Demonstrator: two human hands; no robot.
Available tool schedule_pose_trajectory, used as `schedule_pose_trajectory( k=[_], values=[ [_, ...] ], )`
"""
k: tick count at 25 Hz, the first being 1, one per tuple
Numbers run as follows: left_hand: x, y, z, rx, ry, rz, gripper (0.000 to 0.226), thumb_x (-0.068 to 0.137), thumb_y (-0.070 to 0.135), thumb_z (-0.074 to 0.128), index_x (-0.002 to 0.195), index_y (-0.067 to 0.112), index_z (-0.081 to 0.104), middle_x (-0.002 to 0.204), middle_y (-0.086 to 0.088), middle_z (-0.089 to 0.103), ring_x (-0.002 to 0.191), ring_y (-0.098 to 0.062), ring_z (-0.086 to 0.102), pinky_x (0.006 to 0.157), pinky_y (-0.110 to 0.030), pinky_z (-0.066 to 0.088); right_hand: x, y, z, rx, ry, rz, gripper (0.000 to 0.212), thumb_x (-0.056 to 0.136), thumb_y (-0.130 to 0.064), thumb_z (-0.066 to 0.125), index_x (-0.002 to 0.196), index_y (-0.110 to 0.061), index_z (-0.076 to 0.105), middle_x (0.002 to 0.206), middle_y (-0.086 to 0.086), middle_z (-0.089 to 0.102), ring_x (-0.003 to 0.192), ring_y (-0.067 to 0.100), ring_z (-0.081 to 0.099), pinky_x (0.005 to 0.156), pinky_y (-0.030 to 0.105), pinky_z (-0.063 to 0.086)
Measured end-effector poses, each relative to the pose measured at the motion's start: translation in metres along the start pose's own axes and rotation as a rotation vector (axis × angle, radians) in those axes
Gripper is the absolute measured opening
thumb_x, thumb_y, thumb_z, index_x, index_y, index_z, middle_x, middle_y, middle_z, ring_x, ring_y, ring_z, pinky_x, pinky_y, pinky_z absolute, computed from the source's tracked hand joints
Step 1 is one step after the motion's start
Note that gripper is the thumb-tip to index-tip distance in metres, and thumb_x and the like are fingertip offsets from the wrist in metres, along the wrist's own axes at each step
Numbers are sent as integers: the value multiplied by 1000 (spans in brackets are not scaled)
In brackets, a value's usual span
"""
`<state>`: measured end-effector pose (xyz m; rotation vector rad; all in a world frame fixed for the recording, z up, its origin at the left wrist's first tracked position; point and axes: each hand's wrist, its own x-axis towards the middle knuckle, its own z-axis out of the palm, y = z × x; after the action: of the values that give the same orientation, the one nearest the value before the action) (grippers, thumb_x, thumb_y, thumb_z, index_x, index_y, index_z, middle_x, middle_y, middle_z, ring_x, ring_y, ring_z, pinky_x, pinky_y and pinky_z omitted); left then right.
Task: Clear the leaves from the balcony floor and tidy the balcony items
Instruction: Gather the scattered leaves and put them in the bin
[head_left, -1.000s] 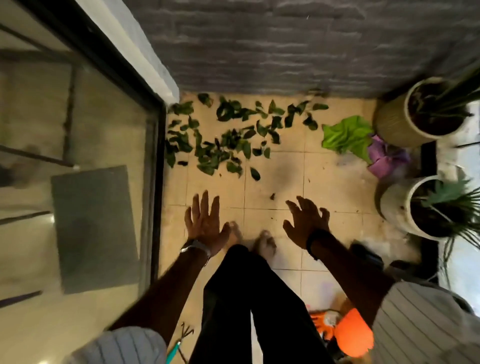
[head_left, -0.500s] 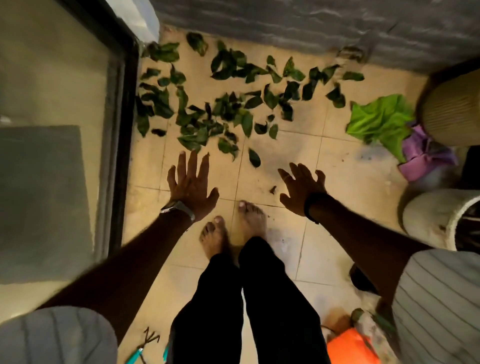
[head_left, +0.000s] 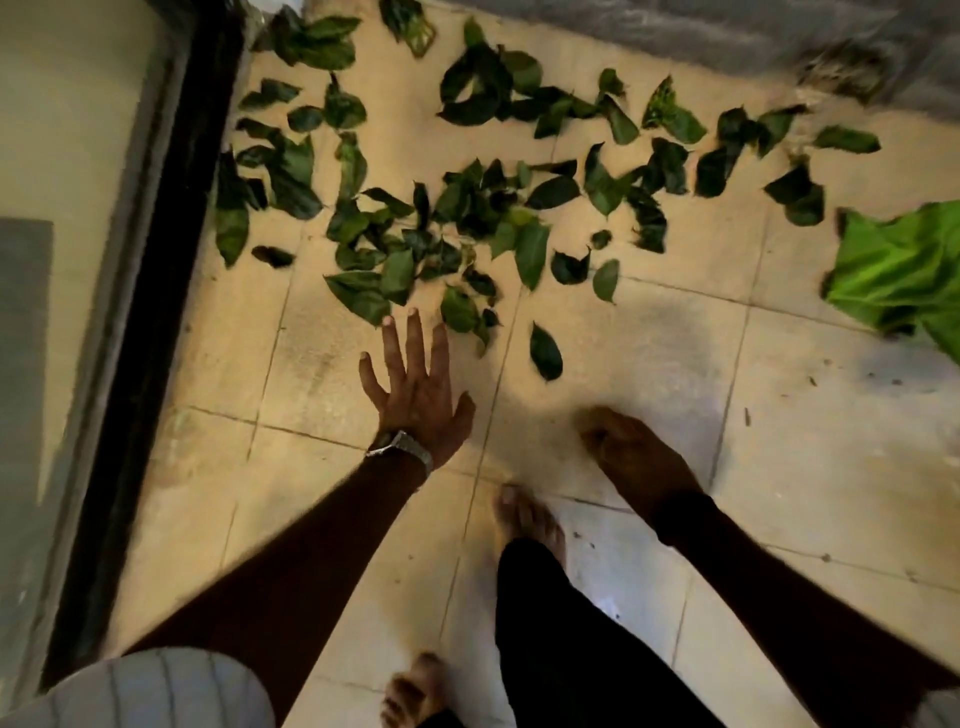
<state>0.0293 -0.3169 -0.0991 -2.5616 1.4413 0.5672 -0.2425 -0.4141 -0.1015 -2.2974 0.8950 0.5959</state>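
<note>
Several dark green leaves (head_left: 415, 228) lie scattered over the beige tiled balcony floor (head_left: 779, 467), from the door frame across to the right. One leaf (head_left: 545, 352) lies apart, nearer to me. My left hand (head_left: 415, 389), with a watch on its wrist, is stretched out with fingers spread, its fingertips just short of the nearest leaves. My right hand (head_left: 634, 457) hangs lower and to the right, blurred, with loosely bent fingers and nothing in it; it is over bare tile.
A bright green cloth (head_left: 904, 270) lies at the right edge. The black frame of a glass door (head_left: 156, 312) runs down the left side. A grey wall (head_left: 727, 26) closes the far end. My bare feet (head_left: 530, 519) stand just behind my hands.
I have stepped forward and bent lower, so the leaves are closer. My left hand has reached up to the edge of the leaf pile. The plant pots have left the view.
</note>
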Motion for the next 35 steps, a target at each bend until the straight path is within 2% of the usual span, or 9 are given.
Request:
schedule_pose_trajectory(
  k=[5,8,12,15,17,19,24,29,35],
  values=[
    [36,-5,33,-88,223,75,91,85,51,51,159,16,11,166,-11,0,152,-35,-2,116,-62,6,21,24,15,-79,222,-172,27,103,-41,45,110,-31,68,117,-14,58,114,14,58,94,7,31],
    [66,26,15,-385,352,-40,70,92,50,37,156,23,28,166,-7,10,153,-30,5,116,-55,8,61,15,-16,-7,604,-211,59,105,-51,29,97,-19,78,104,1,72,97,23,69,94,21,41],
    [106,71,-16,-541,581,14,61,96,51,26,153,32,31,166,1,15,153,-21,8,117,-45,3,113,-11,-85,34,807,-184,19,94,-15,61,102,-15,78,103,3,70,92,19,66,87,27,53],
    [106,76,-41,-1265,308,-38,47,98,50,36,132,29,61,143,2,55,136,-18,45,117,-43,29,141,-57,-111,77,833,-190,22,83,-2,72,102,-14,78,105,2,69,92,15,65,88,18,47],
    [95,70,-54,-1965,-130,-297,42,100,44,43,107,16,74,115,-8,72,113,-27,64,100,-39,48,145,-92,-106,110,749,-167,28,81,1,69,104,-13,77,111,4,70,100,18,65,94,21,47],
    [97,62,-43,-2225,-299,-554,46,102,41,40,88,10,71,96,-13,75,93,-28,68,86,-35,52,144,-117,-90,38,636,-252,31,79,-1,64,106,-11,76,112,7,72,106,26,64,95,30,49],
    [96,45,-13,-2310,-4,-936,42,104,42,41,70,18,51,47,4,56,44,-14,55,46,-21,47,116,-74,-62,62,680,-289,33,89,-3,62,117,-19,74,115,-1,72,108,18,61,95,28,48],
    [85,38,-11,-2377,201,-987,48,105,40,41,64,15,47,51,-1,59,41,-14,53,45,-23,42,103,-23,-10,-59,481,-40,51,94,-36,64,141,-19,55,144,-1,53,127,20,51,107,31,41],
    [73,27,-20,-2290,131,-915,27,103,23,48,82,11,59,48,2,50,34,-8,44,36,-15,33,112,-28,-3,-40,590,-114,24,87,-6,71,111,-12,74,115,5,71,104,23,67,92,29,50]
  ],
)
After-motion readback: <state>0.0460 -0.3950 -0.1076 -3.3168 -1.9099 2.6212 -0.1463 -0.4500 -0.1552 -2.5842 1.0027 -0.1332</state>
